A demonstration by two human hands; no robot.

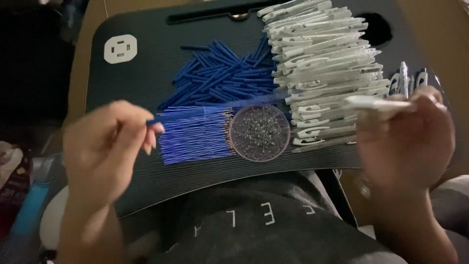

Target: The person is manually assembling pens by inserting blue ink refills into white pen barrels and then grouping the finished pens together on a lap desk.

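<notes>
The left hand [105, 151] pinches a thin blue ink refill [215, 108] by its end, fingers together on it, above the row of blue refills [195, 134] lying on the dark lap surface [141, 73]. The right hand [405, 142] has its fingers clamped on a white pen barrel [376, 102], just beside the pile of white barrels [327, 73]. A round dish of small springs [260, 133] sits between the refills and the barrels, with loose blue caps [220, 76] heaped behind it.

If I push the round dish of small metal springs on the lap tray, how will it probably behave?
The round dish looks shallow and light, so it would probably slide on the tray rather than tip. The small springs lie loose, so a sharp push may scatter some.
</notes>
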